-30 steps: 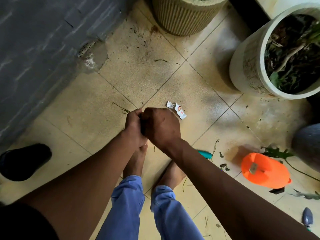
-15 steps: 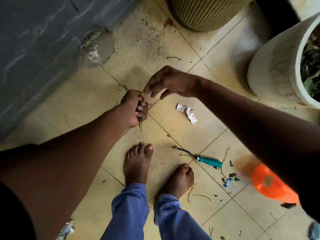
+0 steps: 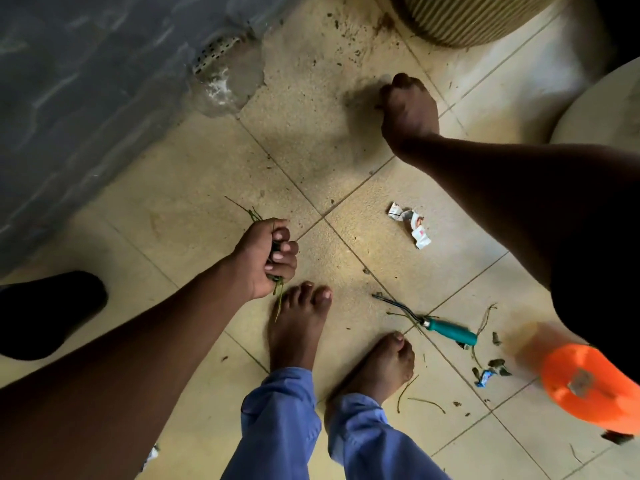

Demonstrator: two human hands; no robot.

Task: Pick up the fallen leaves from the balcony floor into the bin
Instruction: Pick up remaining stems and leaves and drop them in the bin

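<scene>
My left hand grips a small bundle of thin green stems and leaves, whose ends stick out above and below the fist, just over my left foot. My right hand is down at the floor further ahead, fingers curled, pinching a small dark twig that shows at its left edge. More dry stems and leaf bits lie on the tiles to the right of my feet. The rim of a white round bin shows at the right edge.
A ribbed beige pot stands at the top. On the floor lie a crumpled wrapper, a teal-handled hand fork and an orange plastic object. A grey wall with a drain runs along the left. A black object sits at the left.
My right hand left the left hand and moved forward and to the right, down onto the twig near the ribbed pot. The left hand kept its bundle.
</scene>
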